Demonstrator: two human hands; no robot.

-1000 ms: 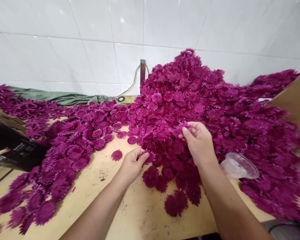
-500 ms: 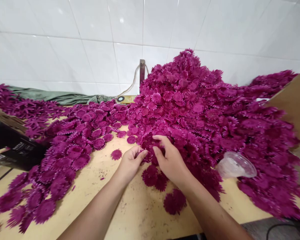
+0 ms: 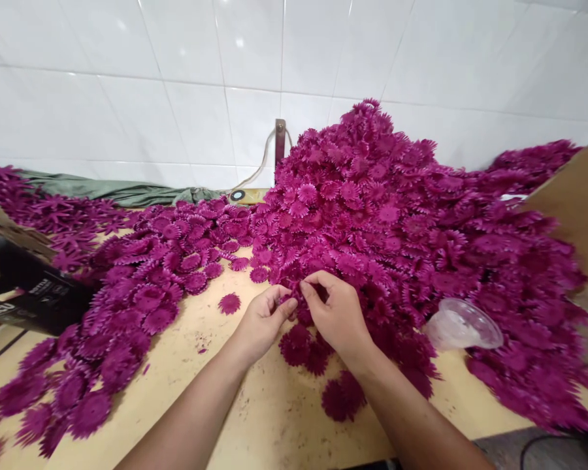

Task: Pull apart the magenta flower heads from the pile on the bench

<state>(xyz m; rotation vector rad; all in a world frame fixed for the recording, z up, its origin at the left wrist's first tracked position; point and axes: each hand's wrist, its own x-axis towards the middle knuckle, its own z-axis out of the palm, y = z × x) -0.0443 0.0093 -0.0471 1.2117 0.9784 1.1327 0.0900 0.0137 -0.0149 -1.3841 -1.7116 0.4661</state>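
My left hand is closed in a pinch on a magenta flower piece, mostly covered by the fingers. Against it, my right hand pinches with thumb and forefinger at the edge of the same piece. Both hands meet just in front of a tall heap of magenta artificial flower pieces with fringed petals. Below the right hand, a few loose flower pieces lie on the pale yellow tabletop. One single flower piece rests left of my left hand.
A clear plastic cup lies tipped on the right. At left stand a black box and another pile of flower pieces. Green cloth runs along the tiled wall. Brown cardboard borders the right side.
My right thumb and forefinger have come together, from spread apart to a pinch. The left hand has shifted slightly right, toward the right fingertips.
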